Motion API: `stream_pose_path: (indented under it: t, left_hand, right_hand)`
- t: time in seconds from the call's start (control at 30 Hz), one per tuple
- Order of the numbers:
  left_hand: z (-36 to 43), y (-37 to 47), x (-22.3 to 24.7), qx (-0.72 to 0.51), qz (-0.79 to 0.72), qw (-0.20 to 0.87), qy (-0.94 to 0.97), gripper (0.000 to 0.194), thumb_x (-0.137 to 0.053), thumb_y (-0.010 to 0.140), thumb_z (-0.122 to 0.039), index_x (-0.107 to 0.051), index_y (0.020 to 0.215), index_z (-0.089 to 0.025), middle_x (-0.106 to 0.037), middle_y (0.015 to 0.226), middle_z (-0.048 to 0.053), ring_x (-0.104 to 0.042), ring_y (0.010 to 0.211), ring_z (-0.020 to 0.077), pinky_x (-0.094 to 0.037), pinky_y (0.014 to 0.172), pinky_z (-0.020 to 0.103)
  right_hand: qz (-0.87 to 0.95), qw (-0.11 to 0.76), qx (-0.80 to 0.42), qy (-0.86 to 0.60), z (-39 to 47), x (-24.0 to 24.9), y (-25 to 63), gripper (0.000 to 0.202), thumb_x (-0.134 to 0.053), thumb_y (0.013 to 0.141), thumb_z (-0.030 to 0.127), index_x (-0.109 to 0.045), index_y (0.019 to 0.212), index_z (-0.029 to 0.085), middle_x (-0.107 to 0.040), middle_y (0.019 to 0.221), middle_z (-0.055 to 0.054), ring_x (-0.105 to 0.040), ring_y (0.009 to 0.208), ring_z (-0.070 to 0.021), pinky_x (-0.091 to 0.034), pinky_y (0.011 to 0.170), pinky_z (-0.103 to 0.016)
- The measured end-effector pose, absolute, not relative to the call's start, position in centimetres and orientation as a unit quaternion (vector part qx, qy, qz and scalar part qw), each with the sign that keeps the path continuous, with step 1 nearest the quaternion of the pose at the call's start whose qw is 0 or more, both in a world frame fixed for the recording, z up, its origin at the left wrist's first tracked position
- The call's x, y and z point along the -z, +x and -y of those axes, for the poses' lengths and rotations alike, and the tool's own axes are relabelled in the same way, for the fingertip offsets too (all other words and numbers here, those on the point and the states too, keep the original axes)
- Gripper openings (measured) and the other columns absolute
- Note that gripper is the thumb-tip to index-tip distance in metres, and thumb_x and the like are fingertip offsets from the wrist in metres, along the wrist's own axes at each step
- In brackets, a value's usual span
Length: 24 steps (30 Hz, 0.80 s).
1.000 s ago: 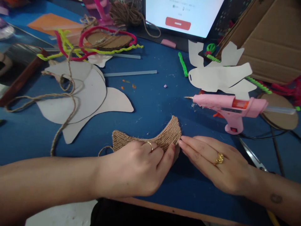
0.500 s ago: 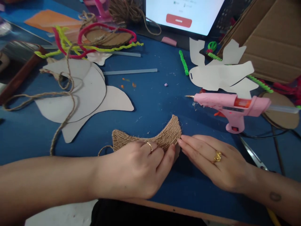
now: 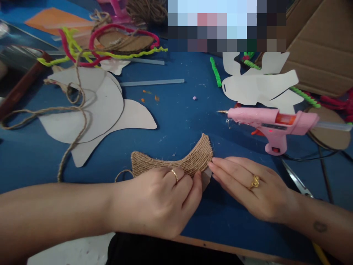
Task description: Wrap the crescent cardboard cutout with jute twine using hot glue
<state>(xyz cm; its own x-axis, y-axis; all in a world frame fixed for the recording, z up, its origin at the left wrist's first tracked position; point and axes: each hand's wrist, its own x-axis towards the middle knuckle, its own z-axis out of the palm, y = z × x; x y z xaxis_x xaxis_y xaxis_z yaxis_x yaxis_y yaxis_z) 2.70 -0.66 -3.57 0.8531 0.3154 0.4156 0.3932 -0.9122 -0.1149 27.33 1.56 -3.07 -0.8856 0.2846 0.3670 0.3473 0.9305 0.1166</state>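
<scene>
A curved, crescent-like piece covered in rows of brown twine (image 3: 202, 149) lies at the table's near side, with bare white card (image 3: 206, 179) showing at its lower right. My left hand (image 3: 162, 198) is closed on its lower edge, fingers curled over the twine and the thumb hidden. At the right end, the fingertips of my right hand (image 3: 248, 187) press together against the edge; its thumb is out of sight. A loose loop of twine (image 3: 124, 172) comes off the left end.
A pink glue gun (image 3: 264, 123) lies beyond my right hand, its nozzle pointing left. Scissors (image 3: 296, 178) sit by my right wrist. White paper cutouts (image 3: 93, 106) are at left, with another white cutout (image 3: 248, 88) at right. Glue sticks (image 3: 154, 83), pipe cleaners (image 3: 215, 71) and cardboard (image 3: 317, 48) lie farther back.
My left fingers have shifted slightly left along the piece, and more white card shows at its lower right. My right hand stays nearly in place.
</scene>
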Motion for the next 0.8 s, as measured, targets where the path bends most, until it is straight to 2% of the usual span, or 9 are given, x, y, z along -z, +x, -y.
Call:
stream_pose_path:
  t: [0.23,0.4,0.5,0.8]
  left_hand:
    - [0.79,2.77,3.44,0.186,0.181,0.099,-0.961,0.025,-0.042,0.088,-0.008,-0.064,0.099,-0.003,-0.066,0.069,0.008,-0.060,0.054,0.0167,-0.053,0.047,0.028]
    - [0.75,2.93,3.63,0.192,0.188,0.088,-0.959,0.023,-0.046,0.087,-0.009,-0.063,0.100,-0.001,-0.064,0.068,0.008,-0.060,0.055,0.0173,-0.054,0.048,0.029]
    - [0.74,2.95,3.67,0.198,0.192,0.083,-0.958,0.022,-0.047,0.088,-0.010,-0.063,0.100,-0.001,-0.063,0.067,0.008,-0.061,0.056,0.0174,-0.055,0.050,0.029]
    - [0.64,2.78,3.52,0.184,0.190,0.065,-0.962,0.028,-0.040,0.089,-0.008,-0.062,0.104,0.000,-0.063,0.069,0.009,-0.061,0.057,0.0183,-0.055,0.050,0.029]
  right_hand:
    - [0.969,0.174,0.081,-0.157,-1.65,2.95,27.13,0.031,-0.058,0.085,0.007,-0.062,0.114,-0.001,-0.070,0.106,-0.016,-0.066,0.095,-0.0239,-0.059,0.082,-0.037]
    - [0.960,0.199,0.105,-0.164,-1.49,2.95,27.19,0.021,-0.056,0.086,0.009,-0.064,0.105,0.007,-0.071,0.105,-0.014,-0.065,0.095,-0.0215,-0.057,0.083,-0.034]
    - [0.963,0.185,0.110,-0.159,-1.53,2.79,27.14,0.017,-0.056,0.086,0.010,-0.063,0.101,0.009,-0.071,0.103,-0.014,-0.065,0.095,-0.0205,-0.057,0.080,-0.031]
    - [0.967,0.180,0.125,-0.131,-1.41,2.67,27.09,0.021,-0.048,0.091,0.015,-0.065,0.102,0.008,-0.071,0.106,-0.015,-0.064,0.095,-0.0207,-0.053,0.082,-0.030]
